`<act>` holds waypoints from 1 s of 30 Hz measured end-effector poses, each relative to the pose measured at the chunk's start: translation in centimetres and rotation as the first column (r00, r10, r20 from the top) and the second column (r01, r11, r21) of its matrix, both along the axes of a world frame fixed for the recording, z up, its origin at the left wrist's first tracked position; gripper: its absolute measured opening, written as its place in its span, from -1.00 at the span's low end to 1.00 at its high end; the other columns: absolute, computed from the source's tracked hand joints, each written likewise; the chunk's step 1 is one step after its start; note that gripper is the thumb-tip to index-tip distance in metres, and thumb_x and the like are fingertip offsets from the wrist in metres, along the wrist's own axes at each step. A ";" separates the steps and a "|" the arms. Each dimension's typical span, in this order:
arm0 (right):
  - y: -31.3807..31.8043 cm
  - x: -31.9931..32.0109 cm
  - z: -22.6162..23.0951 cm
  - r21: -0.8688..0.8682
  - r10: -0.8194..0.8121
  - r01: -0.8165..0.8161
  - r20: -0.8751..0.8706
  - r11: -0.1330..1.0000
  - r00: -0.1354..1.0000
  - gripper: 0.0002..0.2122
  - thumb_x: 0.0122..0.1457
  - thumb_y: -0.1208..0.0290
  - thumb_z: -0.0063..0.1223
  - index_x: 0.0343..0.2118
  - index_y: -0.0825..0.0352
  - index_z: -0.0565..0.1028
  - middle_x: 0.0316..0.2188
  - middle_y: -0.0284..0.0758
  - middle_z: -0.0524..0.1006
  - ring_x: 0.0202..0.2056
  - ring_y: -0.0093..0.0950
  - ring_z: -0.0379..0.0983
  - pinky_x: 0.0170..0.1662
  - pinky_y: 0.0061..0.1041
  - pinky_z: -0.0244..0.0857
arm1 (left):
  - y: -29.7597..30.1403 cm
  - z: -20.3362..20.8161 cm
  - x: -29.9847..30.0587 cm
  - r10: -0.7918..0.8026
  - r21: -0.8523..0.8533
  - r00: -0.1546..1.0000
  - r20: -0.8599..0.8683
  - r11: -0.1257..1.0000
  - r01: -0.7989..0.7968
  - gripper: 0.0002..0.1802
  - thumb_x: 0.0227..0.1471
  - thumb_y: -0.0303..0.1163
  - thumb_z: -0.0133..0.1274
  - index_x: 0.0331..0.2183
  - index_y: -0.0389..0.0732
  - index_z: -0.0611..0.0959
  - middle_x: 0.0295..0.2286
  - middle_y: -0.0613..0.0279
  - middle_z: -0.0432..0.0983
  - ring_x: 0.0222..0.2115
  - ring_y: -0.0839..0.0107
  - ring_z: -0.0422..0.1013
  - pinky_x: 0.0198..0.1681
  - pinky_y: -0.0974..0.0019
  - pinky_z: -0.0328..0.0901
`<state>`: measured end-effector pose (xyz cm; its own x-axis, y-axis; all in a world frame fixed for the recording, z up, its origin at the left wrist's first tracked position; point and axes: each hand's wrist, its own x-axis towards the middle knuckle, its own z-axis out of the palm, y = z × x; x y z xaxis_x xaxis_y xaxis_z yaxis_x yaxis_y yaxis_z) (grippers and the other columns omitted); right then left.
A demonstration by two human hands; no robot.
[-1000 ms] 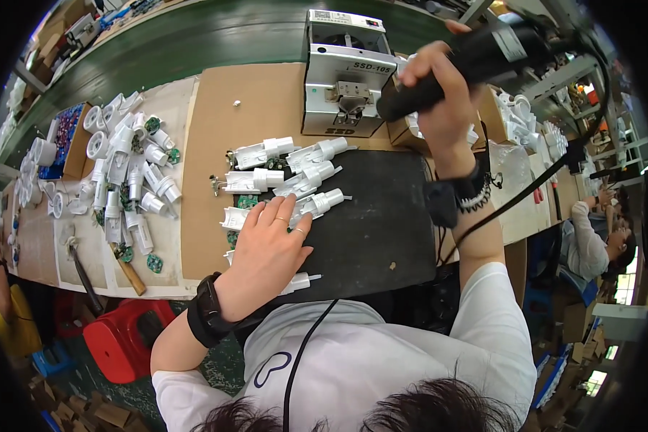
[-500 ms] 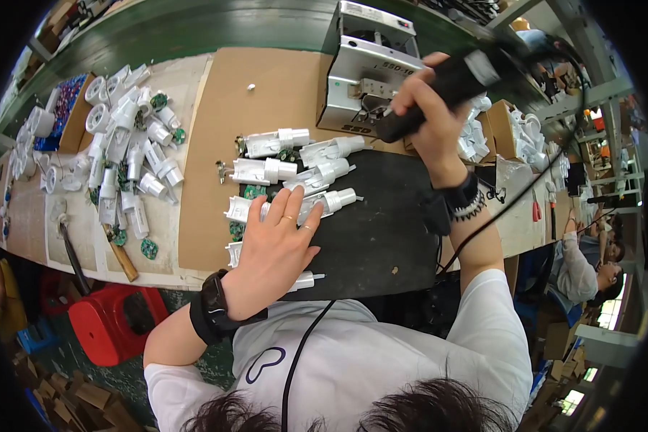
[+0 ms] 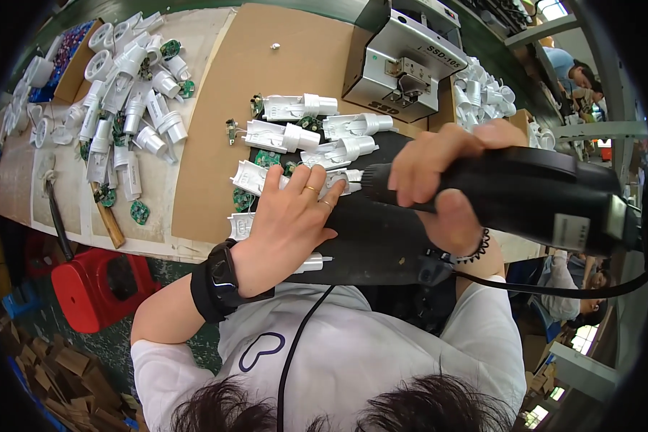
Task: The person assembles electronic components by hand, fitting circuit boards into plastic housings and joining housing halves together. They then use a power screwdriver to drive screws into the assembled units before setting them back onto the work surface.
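My left hand (image 3: 289,212) lies palm down over a row of white plastic housings, its fingers spread. The fingertips press on one housing (image 3: 351,181) near the middle of the row. In my right hand (image 3: 446,180) is a corded black electric screwdriver (image 3: 525,189), held almost level. Its ribbed nose (image 3: 371,181) meets or nearly meets the right end of that housing; the bit cannot be made out. Small green circuit boards (image 3: 268,158) lie among the housings. Other white housings (image 3: 288,135) rest above my left hand, partly on a black mat (image 3: 367,245).
Behind the row stands a silver-and-black screw feeder (image 3: 403,72). White parts (image 3: 482,90) are heaped to its right, and more housings (image 3: 126,108) pile up at the left. A hammer (image 3: 56,209), a red stool (image 3: 101,288) and the screwdriver's cable (image 3: 554,289) are around me.
My right hand has brought the screwdriver down and left from beside the screw feeder to the housing under my left fingertips. The left hand keeps its place on the row. The view has shifted.
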<state>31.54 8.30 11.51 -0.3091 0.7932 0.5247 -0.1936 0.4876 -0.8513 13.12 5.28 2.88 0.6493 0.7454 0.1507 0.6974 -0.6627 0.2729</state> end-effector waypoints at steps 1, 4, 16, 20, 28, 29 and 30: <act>0.3 0.1 -0.3 0.018 0.014 -0.015 0.077 1.000 0.997 -0.51 0.16 0.28 0.12 0.06 0.15 0.13 -0.56 -0.35 0.35 -0.57 -0.50 0.30 -0.42 -0.43 0.31 | 0.0 0.0 0.0 -0.001 -0.003 1.000 0.002 1.000 0.001 -0.36 -0.25 -0.05 0.27 -0.08 -0.07 0.58 -0.14 0.12 0.32 -0.09 0.25 0.23 0.00 0.08 0.04; 0.8 0.2 -1.3 0.048 0.047 -0.060 0.233 0.997 0.971 -0.53 0.16 0.27 0.14 0.03 0.13 0.13 -0.56 -0.34 0.36 -0.57 -0.50 0.31 -0.43 -0.43 0.32 | 0.1 -0.2 -0.1 0.006 -0.012 1.000 0.010 1.000 -0.006 -0.38 -0.27 -0.04 0.27 -0.10 -0.07 0.59 -0.16 0.13 0.32 -0.10 0.25 0.23 0.00 0.06 0.04; 0.9 -1.1 -3.5 -0.077 0.073 -0.066 0.089 0.995 0.993 -0.56 0.16 0.31 0.14 -0.01 0.13 0.14 -0.58 -0.35 0.36 -0.58 -0.50 0.31 -0.44 -0.44 0.32 | 0.0 -0.3 0.3 0.013 -0.024 0.998 0.069 1.000 -0.011 -0.37 -0.37 -0.02 0.32 -0.18 -0.09 0.62 -0.20 0.15 0.32 -0.08 0.25 0.21 0.04 0.03 0.01; 0.8 -1.4 -3.9 -0.088 0.062 -0.057 0.062 0.995 0.996 -0.57 0.15 0.31 0.15 -0.03 0.13 0.15 -0.58 -0.35 0.36 -0.58 -0.50 0.31 -0.44 -0.44 0.31 | 0.1 -0.4 0.2 0.016 -0.033 0.996 0.083 0.999 -0.014 -0.39 -0.38 -0.02 0.32 -0.22 -0.11 0.63 -0.21 0.15 0.32 -0.08 0.26 0.21 0.04 0.03 0.00; 1.6 -0.6 -3.7 -0.022 0.146 -0.145 0.236 0.989 0.961 -0.63 0.16 0.31 0.14 -0.13 0.15 0.16 -0.58 -0.35 0.36 -0.59 -0.51 0.30 -0.45 -0.44 0.30 | 0.5 -0.4 0.0 0.001 -0.076 0.994 0.111 0.997 0.007 -0.39 -0.38 -0.01 0.32 -0.24 -0.14 0.65 -0.23 0.20 0.31 -0.07 0.32 0.20 0.04 0.01 0.02; 1.3 -0.7 -3.8 -0.033 0.131 -0.127 0.209 0.991 0.969 -0.64 0.16 0.31 0.14 -0.14 0.15 0.16 -0.58 -0.35 0.36 -0.59 -0.51 0.29 -0.45 -0.44 0.30 | 0.4 -0.5 0.1 0.002 -0.069 0.993 0.115 0.998 0.006 -0.39 -0.38 -0.01 0.32 -0.24 -0.14 0.65 -0.23 0.21 0.32 -0.07 0.32 0.20 0.04 0.01 0.03; 1.1 -0.7 -3.9 -0.043 0.116 -0.110 0.181 0.993 0.977 -0.64 0.16 0.31 0.14 -0.15 0.16 0.16 -0.58 -0.35 0.35 -0.59 -0.51 0.29 -0.45 -0.44 0.30 | 0.3 -0.5 0.2 0.002 -0.061 0.993 0.117 0.998 0.005 -0.40 -0.38 -0.01 0.32 -0.24 -0.14 0.65 -0.24 0.21 0.32 -0.07 0.32 0.20 0.03 0.01 0.03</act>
